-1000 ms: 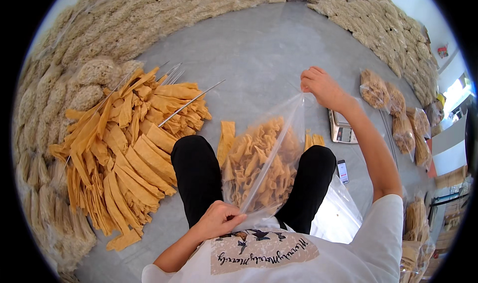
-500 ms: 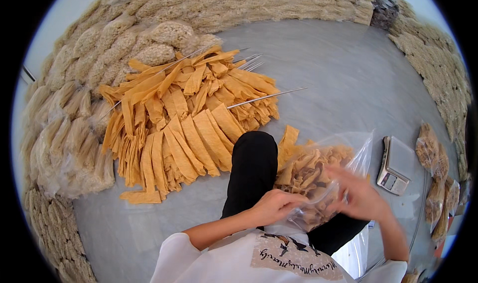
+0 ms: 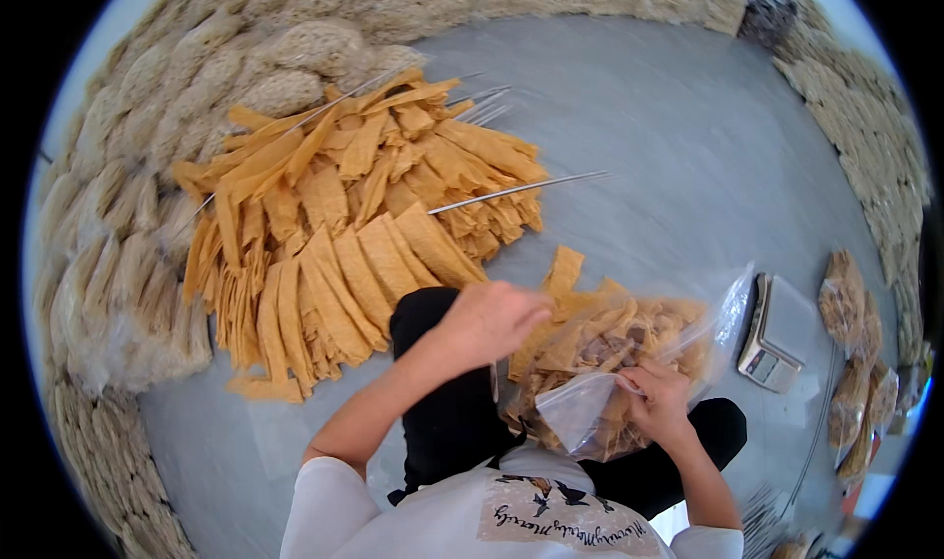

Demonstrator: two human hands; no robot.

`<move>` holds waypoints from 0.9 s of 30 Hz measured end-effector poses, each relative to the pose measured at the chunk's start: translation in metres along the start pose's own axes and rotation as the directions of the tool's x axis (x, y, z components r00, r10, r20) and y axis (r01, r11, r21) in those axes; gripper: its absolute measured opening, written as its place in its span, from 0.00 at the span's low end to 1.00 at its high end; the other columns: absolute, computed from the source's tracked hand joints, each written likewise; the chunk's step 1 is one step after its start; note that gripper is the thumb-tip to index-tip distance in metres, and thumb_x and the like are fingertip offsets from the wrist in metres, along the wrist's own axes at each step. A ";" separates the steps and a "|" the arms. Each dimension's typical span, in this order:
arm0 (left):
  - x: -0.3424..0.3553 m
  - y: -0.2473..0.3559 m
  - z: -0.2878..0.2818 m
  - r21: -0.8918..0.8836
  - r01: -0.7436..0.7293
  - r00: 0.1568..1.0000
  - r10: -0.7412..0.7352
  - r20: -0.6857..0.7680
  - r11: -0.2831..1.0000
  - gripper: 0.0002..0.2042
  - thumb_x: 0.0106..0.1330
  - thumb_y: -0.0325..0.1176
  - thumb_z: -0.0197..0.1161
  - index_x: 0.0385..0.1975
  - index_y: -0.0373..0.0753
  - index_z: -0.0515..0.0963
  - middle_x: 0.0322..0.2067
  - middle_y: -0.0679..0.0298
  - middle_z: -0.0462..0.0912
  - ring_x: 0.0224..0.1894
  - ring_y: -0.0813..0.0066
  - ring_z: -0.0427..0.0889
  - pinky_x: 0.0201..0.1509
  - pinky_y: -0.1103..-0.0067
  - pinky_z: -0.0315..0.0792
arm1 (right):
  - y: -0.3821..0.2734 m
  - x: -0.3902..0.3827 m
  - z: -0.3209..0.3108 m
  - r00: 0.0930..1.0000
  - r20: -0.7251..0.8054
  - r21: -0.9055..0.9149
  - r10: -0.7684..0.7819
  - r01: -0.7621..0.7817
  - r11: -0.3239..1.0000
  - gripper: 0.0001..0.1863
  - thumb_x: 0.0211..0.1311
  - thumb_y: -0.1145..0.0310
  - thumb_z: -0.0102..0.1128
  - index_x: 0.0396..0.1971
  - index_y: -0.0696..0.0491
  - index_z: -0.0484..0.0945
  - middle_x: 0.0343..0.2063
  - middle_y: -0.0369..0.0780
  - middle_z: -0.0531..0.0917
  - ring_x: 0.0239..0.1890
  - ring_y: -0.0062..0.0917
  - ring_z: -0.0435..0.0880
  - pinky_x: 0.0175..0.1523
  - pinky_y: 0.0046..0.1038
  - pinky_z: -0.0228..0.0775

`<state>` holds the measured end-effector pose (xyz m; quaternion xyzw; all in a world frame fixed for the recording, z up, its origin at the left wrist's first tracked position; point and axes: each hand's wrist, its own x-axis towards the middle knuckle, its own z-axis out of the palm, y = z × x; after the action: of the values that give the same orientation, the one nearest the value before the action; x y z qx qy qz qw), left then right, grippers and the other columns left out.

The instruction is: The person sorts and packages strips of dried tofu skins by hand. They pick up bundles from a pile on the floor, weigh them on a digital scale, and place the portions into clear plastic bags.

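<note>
A clear plastic bag [image 3: 575,411] lies across my lap, filled with pieces of curled tan-orange dried sheet [image 3: 629,328]. My right hand [image 3: 657,397] is closed on the edge of the bag at its near side. Above the bag's left side and my knee hangs my left hand [image 3: 497,318], its fingers curled and smeared by motion; whether they hold anything does not show. Just beyond the bag, some loose orange strips [image 3: 562,269] lie on the floor, partly hidden behind it.
A large heap of orange strips [image 3: 344,254] lies to the left, with thin metal rods [image 3: 521,191] through and beside it. Bundled pale packs [image 3: 128,235] are stacked along the left and back. A small scale [image 3: 772,357] and filled bags [image 3: 848,303] stand at right.
My left hand has let go of the bag's edge and moved up and left. My right hand has come lower, from moving over the bag to gripping its edge.
</note>
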<state>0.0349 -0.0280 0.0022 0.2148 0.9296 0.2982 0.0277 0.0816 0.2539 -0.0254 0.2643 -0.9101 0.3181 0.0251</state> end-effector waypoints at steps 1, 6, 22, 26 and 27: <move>0.009 -0.008 -0.001 0.049 0.018 0.999 -0.019 0.027 0.999 0.08 0.61 0.36 0.59 0.35 0.40 0.79 0.30 0.55 0.81 0.34 0.55 0.81 0.35 0.66 0.74 | 0.001 0.002 0.000 1.000 0.017 -0.008 -0.014 0.014 1.000 0.06 0.45 0.76 0.60 0.26 0.52 0.79 0.17 0.38 0.72 0.21 0.34 0.76 0.24 0.32 0.66; 0.013 -0.048 0.036 0.337 -0.083 0.955 -0.022 0.296 0.938 0.11 0.56 0.36 0.63 0.32 0.35 0.74 0.26 0.51 0.79 0.33 0.50 0.79 0.34 0.63 0.73 | 0.005 0.005 -0.003 0.997 0.076 -0.020 0.001 0.001 1.000 0.10 0.38 0.76 0.59 0.26 0.50 0.78 0.17 0.37 0.70 0.20 0.31 0.76 0.23 0.31 0.66; 0.034 -0.024 0.029 0.373 -0.160 0.855 -0.060 0.515 0.914 0.20 0.56 0.32 0.64 0.48 0.32 0.72 0.33 0.49 0.78 0.38 0.50 0.77 0.42 0.65 0.71 | -0.048 -0.044 0.007 0.932 -0.216 0.340 0.292 -0.209 0.917 0.04 0.54 0.75 0.56 0.30 0.56 0.73 0.26 0.42 0.69 0.30 0.36 0.75 0.31 0.34 0.65; 0.044 -0.036 0.030 0.205 -0.142 0.860 0.019 0.510 0.968 0.20 0.57 0.31 0.63 0.49 0.32 0.74 0.33 0.50 0.79 0.35 0.57 0.79 0.41 0.69 0.72 | -0.029 -0.047 -0.007 0.827 -0.420 0.408 0.373 -0.195 0.892 0.06 0.56 0.71 0.57 0.27 0.59 0.74 0.23 0.44 0.71 0.30 0.39 0.75 0.32 0.35 0.64; 0.047 -0.038 0.024 0.122 -0.070 0.849 -0.005 0.529 0.990 0.20 0.58 0.31 0.63 0.50 0.32 0.73 0.32 0.52 0.80 0.34 0.61 0.79 0.41 0.71 0.71 | -0.022 -0.045 -0.015 0.788 -0.470 0.385 0.396 -0.221 0.896 0.08 0.57 0.69 0.58 0.26 0.59 0.74 0.22 0.44 0.72 0.29 0.37 0.76 0.31 0.35 0.64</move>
<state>-0.0186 -0.0235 -0.0354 0.3055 0.9007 0.1641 0.2618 0.1294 0.2696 -0.0107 0.0107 -0.8356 0.5174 0.1841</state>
